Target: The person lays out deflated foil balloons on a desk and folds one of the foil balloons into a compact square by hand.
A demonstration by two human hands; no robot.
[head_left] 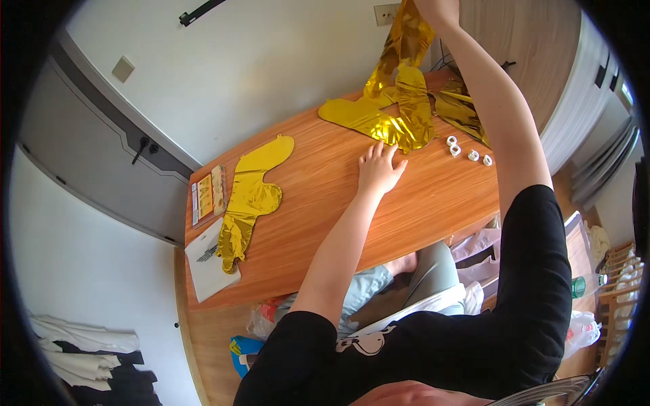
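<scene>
My right hand point(440, 12) is raised at the top edge, partly cut off, closed on the upper end of a flat gold foil balloon point(406, 44). That shiny strip hangs down to the table, where more gold foil balloon point(369, 120) lies in a curved, limp shape. My left hand point(380, 169) rests palm down on the wooden table point(318, 203), fingers spread, fingertips at the foil's near edge. Another flat gold foil balloon point(261, 193) lies at the left. Darker folded foil point(460, 111) sits beneath my right forearm.
Several small white rolls point(453, 145) lie near the table's right side. A printed packet point(208, 195) and a white sheet point(211, 264) are at the left end. The wall point(271, 61) borders the far edge. A green-capped clear bottle point(588, 285) is at the right.
</scene>
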